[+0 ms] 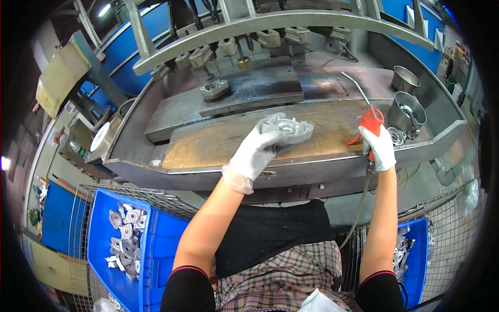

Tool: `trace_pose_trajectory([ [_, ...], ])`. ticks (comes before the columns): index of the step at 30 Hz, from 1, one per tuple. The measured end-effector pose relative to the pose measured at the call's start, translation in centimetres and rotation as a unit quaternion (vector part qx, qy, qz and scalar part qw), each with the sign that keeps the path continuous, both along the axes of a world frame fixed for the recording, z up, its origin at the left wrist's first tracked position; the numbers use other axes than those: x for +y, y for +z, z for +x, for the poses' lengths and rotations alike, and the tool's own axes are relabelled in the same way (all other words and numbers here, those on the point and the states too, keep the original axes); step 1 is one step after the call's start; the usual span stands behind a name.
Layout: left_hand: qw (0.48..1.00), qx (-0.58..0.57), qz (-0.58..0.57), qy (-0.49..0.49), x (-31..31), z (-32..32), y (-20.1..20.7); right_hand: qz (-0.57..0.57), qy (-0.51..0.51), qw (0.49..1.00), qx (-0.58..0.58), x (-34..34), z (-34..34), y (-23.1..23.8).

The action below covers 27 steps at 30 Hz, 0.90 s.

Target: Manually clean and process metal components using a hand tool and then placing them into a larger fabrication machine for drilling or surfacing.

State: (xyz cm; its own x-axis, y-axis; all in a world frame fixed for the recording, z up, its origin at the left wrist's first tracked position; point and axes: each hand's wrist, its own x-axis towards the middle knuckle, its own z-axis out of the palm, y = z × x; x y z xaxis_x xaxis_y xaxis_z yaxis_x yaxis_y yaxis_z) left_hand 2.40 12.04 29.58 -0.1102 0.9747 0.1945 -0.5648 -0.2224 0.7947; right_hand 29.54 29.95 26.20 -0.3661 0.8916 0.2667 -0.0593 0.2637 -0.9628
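Note:
In a white glove, my left hand [253, 151] grips a grey cast metal part [288, 129] above the wooden board [208, 145]. The part is smeared by motion. My right hand [382, 148], also gloved in white, is closed round a red air blow gun [372, 120] with a long thin nozzle. The nozzle points up and away to the left, and a hose hangs from the handle. On the steel block [260, 86] beyond, a similar metal part [214, 90] sits in place under the machine frame.
Two metal cups [408, 112] stand at the tray's right, beside a small ring-shaped metal part [397, 136]. Blue bins [148, 244] with metal castings stand below on both sides. A heavy metal crossbar [280, 22] spans the far side. The tray's front rim [249, 177] lies under my forearms.

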Motion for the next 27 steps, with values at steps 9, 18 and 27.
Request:
trace_pose_trajectory([
  [9,0.941,-0.322,-0.103,0.005,-12.4,1.9,-7.9,0.012,0.039,0.999,-0.021,-0.8,-0.1,-0.1],
  [18,0.885,-0.394,-0.195,0.152,-15.1,-3.1,-24.2,0.026,0.174,0.96,-0.22,-12.3,-1.8,1.4],
  [27,0.858,-0.379,-0.269,0.218,-13.1,-4.2,-30.1,-0.019,0.352,0.791,-0.5,-17.4,-6.6,-11.6],
])
